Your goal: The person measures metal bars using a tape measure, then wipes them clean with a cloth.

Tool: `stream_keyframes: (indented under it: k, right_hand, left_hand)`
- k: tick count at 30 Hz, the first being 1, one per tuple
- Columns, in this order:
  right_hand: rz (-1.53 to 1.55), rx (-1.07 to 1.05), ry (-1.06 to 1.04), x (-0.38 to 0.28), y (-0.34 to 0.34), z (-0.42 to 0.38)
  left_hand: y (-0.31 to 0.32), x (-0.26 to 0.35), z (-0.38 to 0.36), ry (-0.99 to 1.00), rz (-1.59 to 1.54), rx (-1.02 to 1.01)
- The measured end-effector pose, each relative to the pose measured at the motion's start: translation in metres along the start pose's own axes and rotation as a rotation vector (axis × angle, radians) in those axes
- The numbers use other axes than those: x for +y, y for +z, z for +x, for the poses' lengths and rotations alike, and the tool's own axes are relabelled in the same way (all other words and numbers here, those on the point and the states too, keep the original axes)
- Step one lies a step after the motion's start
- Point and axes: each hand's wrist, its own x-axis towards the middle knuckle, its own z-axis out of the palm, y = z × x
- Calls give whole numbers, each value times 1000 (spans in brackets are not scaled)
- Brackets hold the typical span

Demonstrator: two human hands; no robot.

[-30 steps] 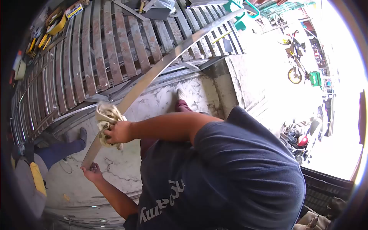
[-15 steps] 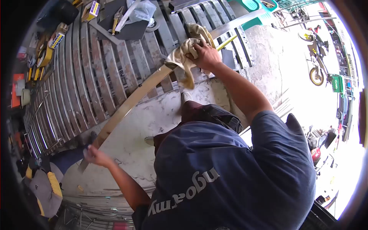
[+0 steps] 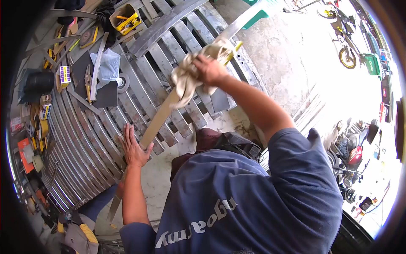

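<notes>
A long flat metal bar [image 3: 163, 113] lies slantwise across the slatted metal bench. My right hand [image 3: 209, 70] is closed over a crumpled cream cloth [image 3: 182, 80], pressing it against the upper part of the bar. From beneath the cloth's far end sticks out a narrow yellow piece [image 3: 235, 50]. My left hand [image 3: 136, 150] holds nothing; it is flat with fingers outstretched at the bar's left edge, its thumb by the bar. The bar's lower end passes behind my left forearm.
Slats of the bench [image 3: 139, 95] carry a dark sheet [image 3: 105, 96], a plastic bag [image 3: 108, 65], pliers [image 3: 88, 84] and a tape roll [image 3: 123, 83]. Further back stands a yellow tool container [image 3: 126, 20]. Another person's dark-clothed leg [image 3: 99, 202] shows at lower left. Motorcycles stand at right.
My left hand has moved up from near the bar's lower end to its middle, fingers now spread. The cloth under my right hand has shifted and bunched. The view has tilted.
</notes>
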Motion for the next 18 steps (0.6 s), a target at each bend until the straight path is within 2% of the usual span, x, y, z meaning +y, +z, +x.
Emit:
stream_keyframes:
  k: [1, 2, 4, 5, 6, 7, 8, 9, 11, 12, 13, 15, 16, 18]
  right_hand:
    - [4, 11, 101, 26, -29, 6]
    - [-103, 19, 85, 65, -39, 18]
    - [-99, 63, 250, 88, -58, 36]
    - [13, 96, 434, 89, -63, 41]
    - [10, 202, 350, 106, -18, 44]
    - [86, 155, 484, 54, -39, 35]
    - [56, 135, 451, 12, -41, 22]
    - [-7, 6, 282, -20, -28, 9]
    - [168, -70, 151, -101, -7, -24]
    - [230, -76, 16, -138, 10, -38]
    - [90, 140, -187, -166, 30, -51]
    - [231, -54, -343, -184, 33, -53]
    - [236, -16, -409, -164, 21, -47]
    - [205, -9, -381, -105, 19, -35]
  left_hand:
    - [0, -1, 1, 3, 10, -3]
    - [0, -1, 1, 7, 19, -5]
    - [-1, 1, 4, 5, 25, -13]
    - [-2, 2, 4, 3, 22, -20]
    - [-3, 2, 6, 5, 17, -26]
    - [-3, 3, 7, 8, 26, -27]
    - [-2, 3, 8, 8, 35, -23]
    - [-2, 4, 8, 10, 43, -19]
    - [-2, 5, 8, -1, 42, -22]
    - [-1, 5, 8, 0, 43, -25]
    - [0, 7, 7, -7, 36, -26]
    - [-1, 7, 6, -12, 27, -31]
    - [-3, 8, 7, -14, 46, -55]
    - [-4, 8, 11, 15, 42, -27]
